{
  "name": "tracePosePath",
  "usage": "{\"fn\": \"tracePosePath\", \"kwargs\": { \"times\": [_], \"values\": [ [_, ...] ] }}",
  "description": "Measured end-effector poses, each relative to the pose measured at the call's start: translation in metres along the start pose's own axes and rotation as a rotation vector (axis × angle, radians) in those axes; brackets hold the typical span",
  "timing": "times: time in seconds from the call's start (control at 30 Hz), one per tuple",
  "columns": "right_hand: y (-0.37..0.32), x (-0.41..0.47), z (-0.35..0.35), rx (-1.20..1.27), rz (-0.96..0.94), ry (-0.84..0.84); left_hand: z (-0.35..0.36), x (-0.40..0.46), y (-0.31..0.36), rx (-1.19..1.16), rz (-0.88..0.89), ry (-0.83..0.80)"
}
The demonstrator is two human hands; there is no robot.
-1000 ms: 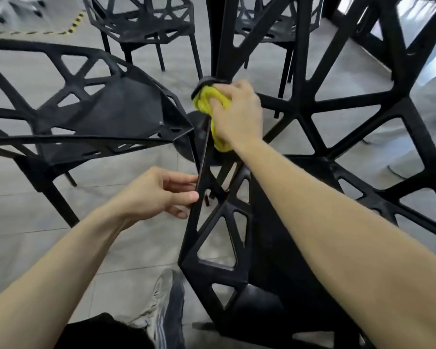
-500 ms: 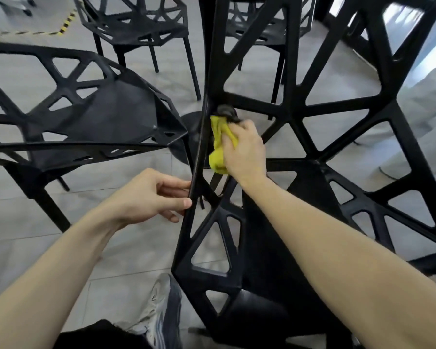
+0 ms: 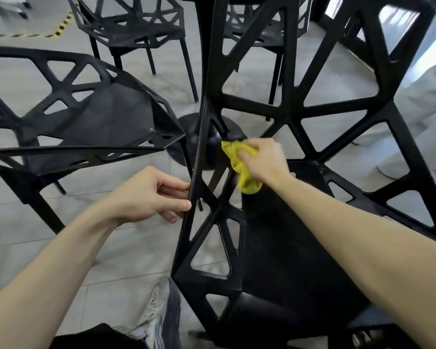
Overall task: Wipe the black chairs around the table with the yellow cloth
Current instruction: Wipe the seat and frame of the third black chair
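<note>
Grey tiled floor (image 3: 126,248) held four black chairs; right hand (image 3: 263,161) gripped one yellow cloth (image 3: 239,165) against the near chair (image 3: 275,248), left hand (image 3: 146,195) pinching its edge.

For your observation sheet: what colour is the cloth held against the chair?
Yellow. The cloth shows best in the head view, against the black chair.

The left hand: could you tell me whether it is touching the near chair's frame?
Touching. The head view shows the left hand with thumb and fingertips on the edge of the near chair.
</note>
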State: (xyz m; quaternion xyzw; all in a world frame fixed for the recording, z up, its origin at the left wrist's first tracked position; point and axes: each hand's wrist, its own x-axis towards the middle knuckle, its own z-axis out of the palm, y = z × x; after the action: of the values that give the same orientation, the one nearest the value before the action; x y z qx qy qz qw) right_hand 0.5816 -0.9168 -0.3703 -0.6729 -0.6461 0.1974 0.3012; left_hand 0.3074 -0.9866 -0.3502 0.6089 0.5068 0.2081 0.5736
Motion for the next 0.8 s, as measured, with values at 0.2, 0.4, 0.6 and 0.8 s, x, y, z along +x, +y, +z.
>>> {"fn": "tracePosePath", "kwargs": {
  "times": [0.2,0.4,0.6,0.8],
  "values": [
    [-0.077,-0.043,0.027,0.249,-0.215,0.071,0.003,-0.005,-0.003,0.033,-0.093,0.071],
    [-0.040,-0.154,0.023,0.173,-0.407,-0.074,-0.005,-0.027,-0.010,0.219,-0.228,-0.263],
    [-0.024,-0.136,0.046,0.122,-0.225,-0.037,0.005,-0.030,-0.007,0.183,-0.159,-0.191],
    [-0.007,-0.106,0.014,0.035,-0.038,-0.011,0.006,-0.025,-0.002,0.206,-0.165,-0.206]
  ]
}}
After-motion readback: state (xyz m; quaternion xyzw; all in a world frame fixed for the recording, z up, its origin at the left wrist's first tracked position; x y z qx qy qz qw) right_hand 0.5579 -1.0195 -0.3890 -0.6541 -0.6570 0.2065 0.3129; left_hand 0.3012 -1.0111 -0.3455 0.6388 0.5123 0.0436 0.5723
